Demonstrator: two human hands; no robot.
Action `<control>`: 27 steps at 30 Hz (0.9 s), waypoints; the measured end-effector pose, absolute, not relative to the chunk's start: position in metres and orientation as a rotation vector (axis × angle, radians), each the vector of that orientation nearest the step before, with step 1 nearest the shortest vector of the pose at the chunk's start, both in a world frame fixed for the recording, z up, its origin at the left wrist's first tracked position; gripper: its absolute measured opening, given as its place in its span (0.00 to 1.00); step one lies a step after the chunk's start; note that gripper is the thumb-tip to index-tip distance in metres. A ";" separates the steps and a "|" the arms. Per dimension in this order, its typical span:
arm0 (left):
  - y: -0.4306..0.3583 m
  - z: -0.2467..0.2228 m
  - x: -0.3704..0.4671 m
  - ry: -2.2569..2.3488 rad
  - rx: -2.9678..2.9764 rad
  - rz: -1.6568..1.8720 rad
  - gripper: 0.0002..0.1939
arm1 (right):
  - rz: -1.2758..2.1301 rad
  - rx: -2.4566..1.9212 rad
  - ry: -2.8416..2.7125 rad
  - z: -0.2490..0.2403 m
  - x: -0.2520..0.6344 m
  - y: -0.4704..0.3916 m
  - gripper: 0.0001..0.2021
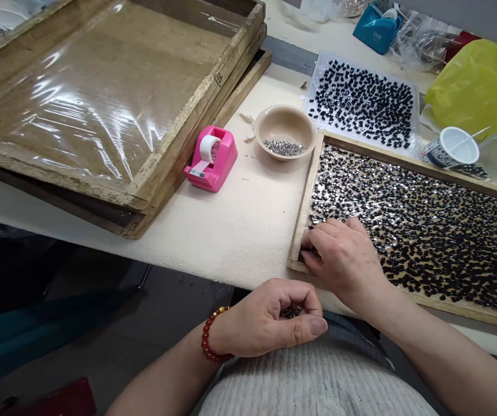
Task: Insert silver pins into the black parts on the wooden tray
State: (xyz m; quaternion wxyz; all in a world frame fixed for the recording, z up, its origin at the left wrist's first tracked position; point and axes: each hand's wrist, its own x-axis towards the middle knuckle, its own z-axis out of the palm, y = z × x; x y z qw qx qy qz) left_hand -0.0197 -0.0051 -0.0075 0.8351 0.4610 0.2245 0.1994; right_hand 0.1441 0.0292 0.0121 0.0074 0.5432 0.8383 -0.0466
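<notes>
My left hand (274,320), with a red bead bracelet at the wrist, is curled just off the table's front edge. A clump of small dark pieces (290,312) shows inside its fingers. Reaching into the near left corner of a shallow wooden tray (303,216), my right hand (341,254) has its fingers bent and drawn together. Whatever its fingertips hold, if anything, is hidden. Many small black pieces (430,231) with shiny metal bits are spread over the tray's bottom. Beyond the tray, more black pieces (361,98) lie on a translucent sheet.
Film-covered wooden trays (157,179) are stacked at left. Nearer the middle stand a pink tape dispenser (212,162) and a beige bowl (285,130) of small metal pins. A white cup (452,147), a yellow bag (478,81) and a teal dispenser (376,29) occupy the right back.
</notes>
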 end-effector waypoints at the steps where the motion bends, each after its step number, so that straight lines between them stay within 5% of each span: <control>1: -0.005 -0.007 -0.020 0.474 0.977 0.421 0.11 | -0.152 1.702 2.625 0.012 0.144 0.029 0.05; 17: -0.005 -0.006 -0.019 0.484 0.977 0.426 0.11 | -0.232 1.653 2.690 0.014 0.147 0.031 0.07; 27: -0.005 -0.010 -0.018 0.554 0.865 0.488 0.10 | -1.198 1.991 2.872 0.035 0.178 0.011 0.02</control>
